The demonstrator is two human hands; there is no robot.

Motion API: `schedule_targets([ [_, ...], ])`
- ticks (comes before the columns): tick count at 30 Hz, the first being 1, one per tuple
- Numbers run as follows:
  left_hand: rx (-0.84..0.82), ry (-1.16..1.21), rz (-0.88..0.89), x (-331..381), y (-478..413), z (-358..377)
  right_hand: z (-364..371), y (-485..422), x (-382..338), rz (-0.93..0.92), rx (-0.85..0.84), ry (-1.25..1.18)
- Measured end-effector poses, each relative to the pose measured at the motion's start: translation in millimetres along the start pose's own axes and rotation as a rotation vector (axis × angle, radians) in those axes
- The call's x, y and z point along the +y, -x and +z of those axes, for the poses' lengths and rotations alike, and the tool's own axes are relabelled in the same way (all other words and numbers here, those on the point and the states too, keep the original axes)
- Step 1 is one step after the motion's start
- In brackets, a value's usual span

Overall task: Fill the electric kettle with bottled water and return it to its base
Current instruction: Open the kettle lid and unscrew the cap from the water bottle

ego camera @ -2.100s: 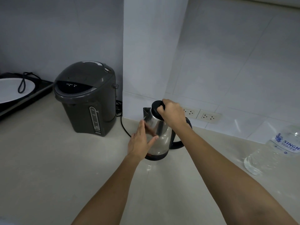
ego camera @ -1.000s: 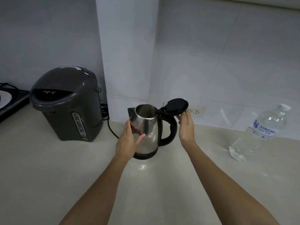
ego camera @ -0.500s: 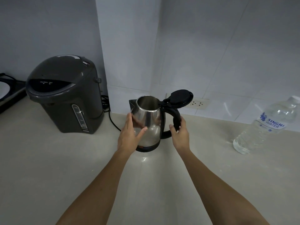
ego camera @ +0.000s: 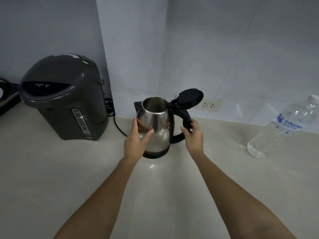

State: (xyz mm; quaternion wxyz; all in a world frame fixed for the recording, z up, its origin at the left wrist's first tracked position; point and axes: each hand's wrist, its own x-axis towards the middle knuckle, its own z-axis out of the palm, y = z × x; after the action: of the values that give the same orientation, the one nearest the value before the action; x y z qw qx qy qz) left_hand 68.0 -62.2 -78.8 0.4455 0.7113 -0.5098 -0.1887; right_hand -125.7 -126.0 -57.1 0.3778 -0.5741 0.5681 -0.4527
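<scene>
Kettle [ego camera: 155, 128], stainless steel with black trim, stands upright on its black base [ego camera: 155, 154] on the countertop [ego camera: 51, 178], close to the inside corner of the walls. Right hand [ego camera: 193, 135]: fingers curled around the black handle [ego camera: 187, 121] on the kettle's right side, thumb on the near side; grip closed on the handle. Left hand [ego camera: 136, 140]: open, palm and spread fingers laid flat against the steel body on its left side, thumb pointing across the front; touching, not wrapped around. Lid [ego camera: 189, 97]: black, hinged at the top of the handle, tipped fully back and up to the right. Mouth uncovered; inner wall looks bare steel; whether any water lies at the bottom cannot be told.

Surface: pale beige, smooth, slightly glossy, with a small reflection just in front of the base. Room: white tiled walls; a projecting white column meets the counter behind and left of the kettle. A white double wall socket [ego camera: 209, 105] sits low on the tiles, just right of the lid. A black cord [ego camera: 119, 128] runs along the counter from behind the kettle toward the left.

Containers: dark grey thermo pot [ego camera: 63, 97], lid shut, stands well left of the kettle; front water gauge with numerals too small to read. Clear plastic water bottle [ego camera: 283, 128] stands well to the right, partly cut by the frame edge; contents clear. Label reads "SINGH… WATER" in blue with a blue emblem.
</scene>
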Motion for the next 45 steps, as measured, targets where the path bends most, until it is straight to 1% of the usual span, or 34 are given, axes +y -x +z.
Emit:
schedule_targets([
  [5, 0.03, -0.024, 0.014, 10, 1, -3, -3, 1, -6, -0.002, 0.013, -0.056],
  [9, 0.073, -0.056, 0.063, 25, 0, -7, -12, 0, -13, -0.012, 0.015, -0.089],
  [15, 0.099, -0.033, 0.097, 60, 14, 4, -47, -1, -20, -0.054, 0.042, -0.1],
  [18, 0.073, -0.021, 0.131, 77, 23, 18, -76, 2, -16, -0.054, 0.073, -0.099],
  [26, -0.038, 0.076, 0.133, 123, 74, 77, -164, 26, 10, -0.029, 0.139, -0.065],
  [32, -0.046, 0.072, 0.097, 142, 119, 123, -218, 47, 40, 0.006, 0.163, -0.054],
  [38, -0.063, 0.064, 0.068, 148, 153, 146, -248, 65, 64, 0.044, 0.154, -0.059],
  [45, -0.062, 0.038, 0.035, 157, 176, 154, -261, 74, 82, 0.065, 0.136, -0.094],
])
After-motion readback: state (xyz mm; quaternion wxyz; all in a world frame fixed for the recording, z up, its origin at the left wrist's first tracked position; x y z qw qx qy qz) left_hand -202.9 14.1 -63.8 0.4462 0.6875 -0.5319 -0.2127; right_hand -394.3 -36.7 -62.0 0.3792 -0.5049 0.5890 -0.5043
